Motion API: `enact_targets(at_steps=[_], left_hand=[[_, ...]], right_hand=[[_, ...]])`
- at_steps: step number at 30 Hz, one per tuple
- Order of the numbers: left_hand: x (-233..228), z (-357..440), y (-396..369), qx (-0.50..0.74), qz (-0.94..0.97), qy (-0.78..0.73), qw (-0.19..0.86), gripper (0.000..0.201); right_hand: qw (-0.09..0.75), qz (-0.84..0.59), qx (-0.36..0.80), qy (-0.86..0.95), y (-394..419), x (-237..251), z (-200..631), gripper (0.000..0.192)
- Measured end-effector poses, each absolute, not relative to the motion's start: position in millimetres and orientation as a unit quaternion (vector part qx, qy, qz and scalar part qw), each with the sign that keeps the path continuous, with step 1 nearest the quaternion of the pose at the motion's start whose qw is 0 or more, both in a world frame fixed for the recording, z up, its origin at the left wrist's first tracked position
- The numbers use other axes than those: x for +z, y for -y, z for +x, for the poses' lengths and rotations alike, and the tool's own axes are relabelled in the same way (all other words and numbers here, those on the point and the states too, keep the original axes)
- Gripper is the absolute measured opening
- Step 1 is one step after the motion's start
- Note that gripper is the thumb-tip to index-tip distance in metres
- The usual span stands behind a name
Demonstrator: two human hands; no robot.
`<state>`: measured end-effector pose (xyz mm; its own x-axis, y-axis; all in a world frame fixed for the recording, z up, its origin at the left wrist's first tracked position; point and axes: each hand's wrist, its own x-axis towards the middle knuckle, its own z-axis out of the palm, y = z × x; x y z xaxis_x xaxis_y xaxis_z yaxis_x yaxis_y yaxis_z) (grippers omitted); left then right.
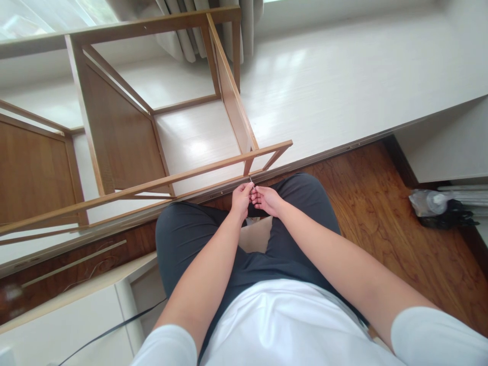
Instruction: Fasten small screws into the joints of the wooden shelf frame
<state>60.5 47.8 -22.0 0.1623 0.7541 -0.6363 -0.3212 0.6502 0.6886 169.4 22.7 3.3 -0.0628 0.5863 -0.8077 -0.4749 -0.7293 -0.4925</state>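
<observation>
Head view: the left hand (241, 199) and right hand (267, 200) meet fingertip to fingertip over the lap, both pinched on a small metal pin (251, 181), too small to identify, just near of the wooden frame (160, 147) lying on its side. Judged step: readying a small fitting. The next move would call for fine alignment with the frame's near rail.

Bright daylight from window (46, 18), floor (343, 76) glare, edges warped.
</observation>
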Motion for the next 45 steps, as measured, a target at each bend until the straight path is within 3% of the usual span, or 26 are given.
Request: enact_targets(at_steps=[21,45], left_hand=[[-23.4,60.2,-49.3,0.383,0.238,-0.55,0.703,0.028],[-23.8,59.9,-50.6,0.362,0.238,-0.514,0.74,0.035]], right_hand=[[0.381,-0.608,0.689,0.107,-19.6,-3.1,165.5,0.037],[0.423,-0.623,0.635,0.171,-16.5,-2.7,164.0,0.038]])
